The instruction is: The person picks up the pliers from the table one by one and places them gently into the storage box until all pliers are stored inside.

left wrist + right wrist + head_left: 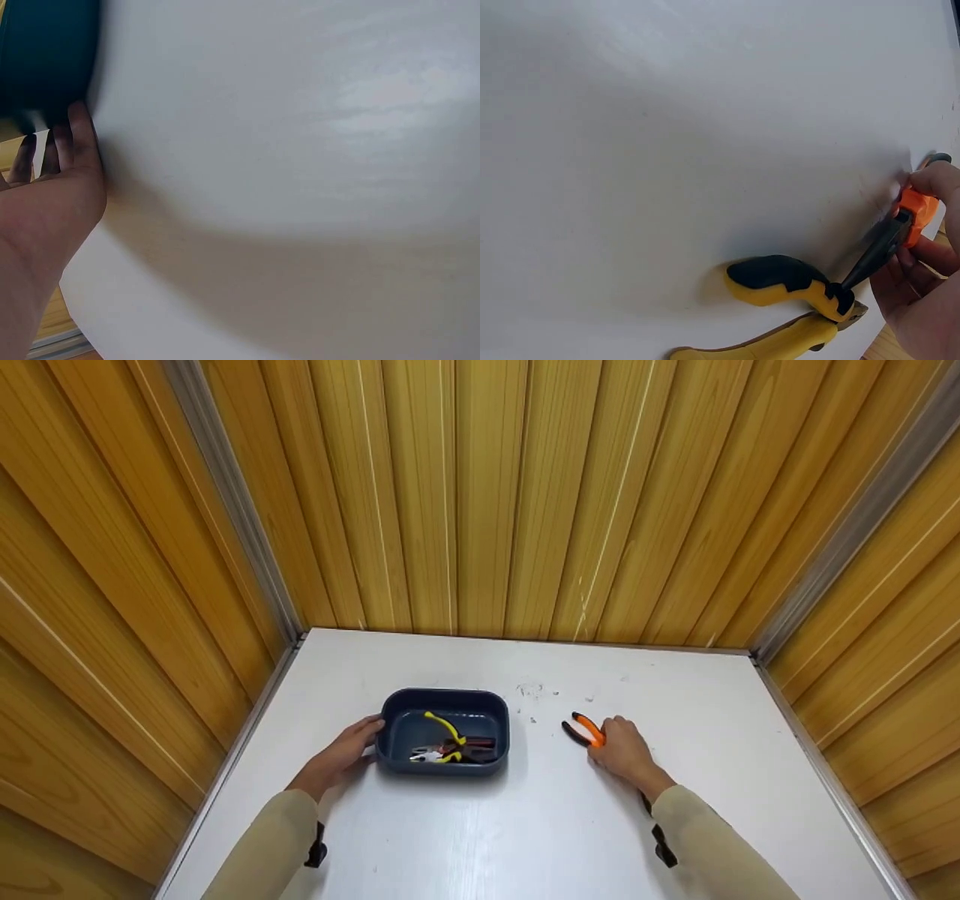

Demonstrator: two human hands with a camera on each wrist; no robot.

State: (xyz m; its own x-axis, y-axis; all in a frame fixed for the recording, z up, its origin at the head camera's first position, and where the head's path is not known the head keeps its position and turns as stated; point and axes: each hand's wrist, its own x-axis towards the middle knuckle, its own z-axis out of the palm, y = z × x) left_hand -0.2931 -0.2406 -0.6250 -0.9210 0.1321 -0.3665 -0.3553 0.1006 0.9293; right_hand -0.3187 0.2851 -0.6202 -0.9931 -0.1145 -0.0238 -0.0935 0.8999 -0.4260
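A dark blue rectangular bin stands left of centre on the white table. In it lie pliers with yellow handles and silver jaws, overlapping tools with dark red and black handles. My left hand rests its extended fingers against the bin's left side, near the base in the left wrist view. To the right, my right hand pinches long-nose pliers with orange and black handles around their middle. In the right wrist view, the dark nose slants towards yellow-and-black pliers on the table.
The white tabletop carries small dark marks right of the bin. Wood-patterned walls with grey metal corner posts stand behind it and on both sides. My right forearm mostly hides the yellow-and-black pliers in the head view.
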